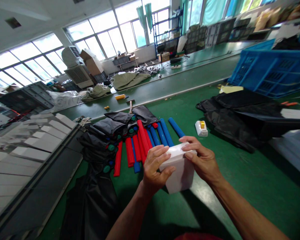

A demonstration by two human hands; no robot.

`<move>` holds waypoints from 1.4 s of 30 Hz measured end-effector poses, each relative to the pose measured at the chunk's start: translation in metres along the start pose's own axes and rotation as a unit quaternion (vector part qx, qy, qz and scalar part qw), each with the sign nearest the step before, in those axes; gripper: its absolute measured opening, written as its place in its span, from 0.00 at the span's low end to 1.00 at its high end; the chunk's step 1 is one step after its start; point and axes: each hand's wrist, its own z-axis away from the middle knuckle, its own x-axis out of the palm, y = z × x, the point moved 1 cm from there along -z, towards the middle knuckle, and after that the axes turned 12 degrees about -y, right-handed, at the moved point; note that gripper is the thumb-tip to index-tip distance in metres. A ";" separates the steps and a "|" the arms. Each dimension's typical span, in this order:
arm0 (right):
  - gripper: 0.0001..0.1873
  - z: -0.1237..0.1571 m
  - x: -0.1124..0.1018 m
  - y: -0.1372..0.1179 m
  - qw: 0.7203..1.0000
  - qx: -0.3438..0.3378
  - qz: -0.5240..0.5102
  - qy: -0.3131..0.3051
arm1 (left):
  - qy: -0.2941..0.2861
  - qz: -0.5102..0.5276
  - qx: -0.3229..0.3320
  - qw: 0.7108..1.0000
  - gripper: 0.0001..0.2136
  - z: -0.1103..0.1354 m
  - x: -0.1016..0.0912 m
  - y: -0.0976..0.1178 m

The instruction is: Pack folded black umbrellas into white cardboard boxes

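Note:
A white cardboard box (180,173) stands on the green table between my two hands, its top end facing up. My left hand (156,166) wraps the box's upper left edge, with the thumb on the near face and the fingers over the top. Across from it, my right hand (201,158) grips the upper right edge, thumb and fingertips pressed at the rim. Just beyond the box lie red ribbed rods (143,140) and blue ribbed rods (165,131), some of them partly covered by black pouches (107,128).
A grey crate (62,176) full of white boxes (36,148) stands at the left. To the right are a small white-and-yellow object (201,128), black bags (230,116) and a blue basket (272,71). A conveyor belt (190,75) runs along the back.

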 end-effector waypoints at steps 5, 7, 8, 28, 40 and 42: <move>0.08 0.001 -0.002 0.001 0.999 -0.029 0.032 -0.001 | 0.057 -0.070 0.007 0.996 0.19 0.004 0.011 -0.001; 0.07 0.000 -0.002 0.000 0.999 -0.040 0.037 -0.002 | 0.077 -0.087 0.011 0.993 0.18 0.003 0.014 0.000; 0.06 -0.001 -0.002 -0.001 0.998 -0.048 0.037 -0.005 | 0.085 -0.091 0.013 0.992 0.18 0.002 0.015 0.002; 0.19 -0.019 0.013 0.000 0.943 -0.182 0.275 -0.033 | 0.114 -0.122 -0.002 0.986 0.14 -0.003 0.014 -0.017; 0.17 -0.026 0.015 0.005 0.927 -0.199 0.315 -0.038 | 0.121 -0.191 -0.026 0.974 0.10 0.002 0.019 -0.011; 0.14 -0.027 0.015 0.002 0.931 -0.187 0.312 -0.044 | 0.116 -0.176 -0.024 0.977 0.10 0.003 0.021 -0.012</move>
